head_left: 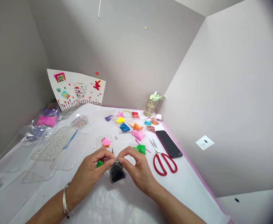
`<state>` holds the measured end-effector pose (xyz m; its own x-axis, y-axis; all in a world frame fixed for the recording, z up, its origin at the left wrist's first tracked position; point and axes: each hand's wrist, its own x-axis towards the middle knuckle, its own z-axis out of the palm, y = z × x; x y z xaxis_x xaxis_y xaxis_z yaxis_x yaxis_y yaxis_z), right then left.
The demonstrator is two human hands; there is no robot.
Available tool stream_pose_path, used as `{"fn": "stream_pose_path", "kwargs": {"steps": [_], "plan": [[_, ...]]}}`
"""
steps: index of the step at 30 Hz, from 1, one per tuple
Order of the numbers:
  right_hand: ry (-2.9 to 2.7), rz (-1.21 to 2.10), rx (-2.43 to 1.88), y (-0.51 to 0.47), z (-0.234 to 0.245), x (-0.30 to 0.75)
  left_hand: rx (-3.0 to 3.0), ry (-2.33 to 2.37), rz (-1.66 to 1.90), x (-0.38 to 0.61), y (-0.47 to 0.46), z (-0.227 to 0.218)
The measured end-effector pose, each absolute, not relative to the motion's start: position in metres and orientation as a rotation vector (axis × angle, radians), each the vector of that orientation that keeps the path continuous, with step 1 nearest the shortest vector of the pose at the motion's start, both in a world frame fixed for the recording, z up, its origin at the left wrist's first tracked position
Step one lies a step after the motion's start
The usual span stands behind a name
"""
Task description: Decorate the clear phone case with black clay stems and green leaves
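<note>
A small clear bag of black clay (117, 173) hangs between my hands, just above the white-covered table. My left hand (96, 161) pinches the bag's gathered neck from one side, thumb against forefinger. From the other side my right hand (135, 165) pinches the same neck, its fingertips almost touching the left ones. Beyond them lies a clear phone case (99, 141) bearing a pink duck figure (106, 142). Something green (99, 164) shows through behind my left fingers. A bag of green clay (140, 149) lies just past my right hand.
Red-handled scissors (159, 158) and a black phone (169, 143) lie to the right. Several coloured clay bags (124, 127) are spread at the back, near a water bottle (151, 105). Clear phone cases (68, 151) and a patch of rhinestones (80, 121) occupy the left.
</note>
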<state>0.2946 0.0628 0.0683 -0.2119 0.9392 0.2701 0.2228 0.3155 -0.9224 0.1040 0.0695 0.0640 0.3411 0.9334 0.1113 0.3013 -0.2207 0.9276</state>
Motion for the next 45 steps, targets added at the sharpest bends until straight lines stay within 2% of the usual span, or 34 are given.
{"fn": "stream_pose_path", "kwargs": {"steps": [7,14,23,31,37,45], "plan": [[-1.653,1.045,-1.034,0.066,0.067,0.295,1.748,1.136,0.933,0.101,0.070,0.063],[-1.477,0.947,-1.137,0.087,0.068,0.318,1.554,1.136,0.929,0.102,0.074,0.057],[-1.246,0.588,-1.584,0.148,0.055,0.415,1.501,1.178,1.010,0.095,0.078,0.058],[-1.264,0.068,-2.233,0.125,0.047,0.482,1.505,1.203,0.999,0.094,0.077,0.056],[-1.428,-0.013,-2.471,0.122,0.034,0.488,1.510,1.206,1.034,0.093,0.081,0.056],[-1.555,-0.076,-2.473,0.131,0.022,0.493,1.510,1.271,1.118,0.088,0.083,0.062]]}}
